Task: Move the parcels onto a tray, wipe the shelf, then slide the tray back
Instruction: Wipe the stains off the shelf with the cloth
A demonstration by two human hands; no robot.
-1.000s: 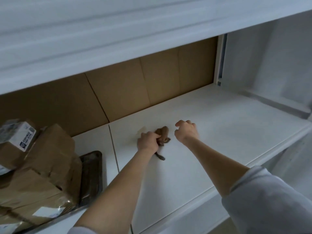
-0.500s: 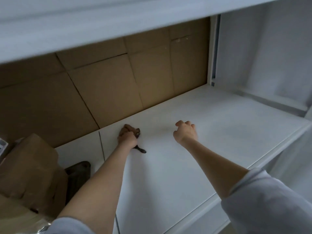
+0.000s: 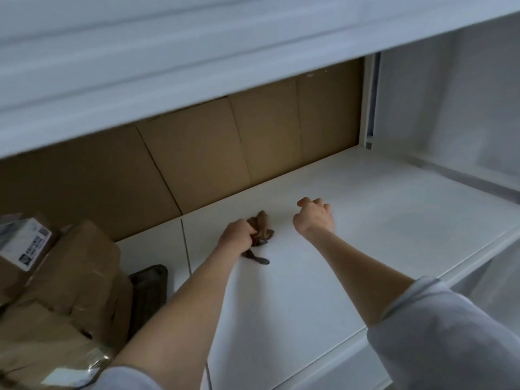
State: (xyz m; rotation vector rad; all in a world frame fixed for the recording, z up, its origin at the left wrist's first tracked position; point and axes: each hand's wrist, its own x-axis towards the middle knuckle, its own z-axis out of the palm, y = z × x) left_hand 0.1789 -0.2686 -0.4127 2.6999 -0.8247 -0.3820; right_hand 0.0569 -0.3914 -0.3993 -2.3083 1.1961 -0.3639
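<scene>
My left hand (image 3: 237,237) is closed on a crumpled brown cloth (image 3: 261,228) and presses it on the white shelf (image 3: 323,291) near the middle. My right hand (image 3: 313,218) rests beside it to the right as a loose fist, holding nothing. At the left, several brown cardboard parcels (image 3: 73,277) are stacked on a dark tray (image 3: 150,288), of which only one corner shows. A white-labelled box (image 3: 26,243) lies on top of the pile.
Brown cardboard panels (image 3: 239,153) line the back of the shelf. The white upper shelf's front edge (image 3: 197,80) overhangs closely. A white side wall (image 3: 450,108) closes the right end. A seam (image 3: 185,249) divides the shelf boards.
My left hand with the cloth swept left toward the back panel, then returned right, close to the right hand. The right hand stayed in place. The view shifted.
</scene>
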